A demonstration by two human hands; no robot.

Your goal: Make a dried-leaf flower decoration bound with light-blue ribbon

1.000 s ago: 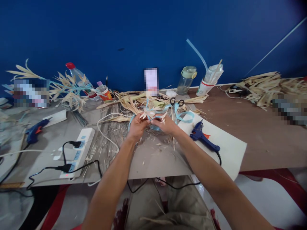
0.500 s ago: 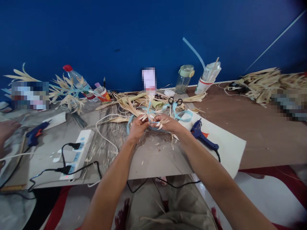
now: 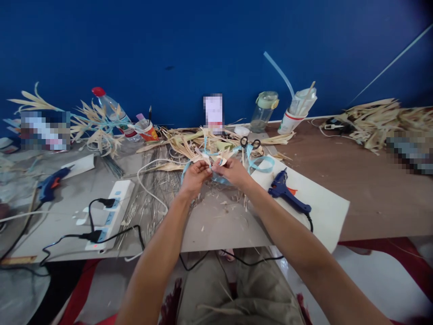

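My left hand (image 3: pixel 195 177) is closed in a pinch, its fingertips on a dried husk flower stem wound with light blue tape. Meeting it from the other side, my right hand (image 3: pixel 234 172) pinches the same piece near a pale husk petal (image 3: pixel 221 161). The fingers cover much of the stem. Just behind both hands lies a heap of dried husk strips (image 3: pixel 182 143). Black-handled scissors (image 3: pixel 249 143) stick up from it, beside a loose loop of light blue tape (image 3: pixel 265 163). A blue glue gun (image 3: pixel 287 193) lies to the right of my right hand.
A white power strip (image 3: pixel 113 214) with black plugs and thin wires (image 3: pixel 152 194) lie on the left. Another glue gun (image 3: pixel 50 185) is farther left. A bottle (image 3: pixel 110 108), pen cup (image 3: pixel 147 130), glass jar (image 3: pixel 264 113) and paper cup (image 3: pixel 291 122) line the wall.
The husk petals at my right fingertips have turned upward and inward, and my hands have shifted slightly. Another person's hand at the left edge has mostly withdrawn.
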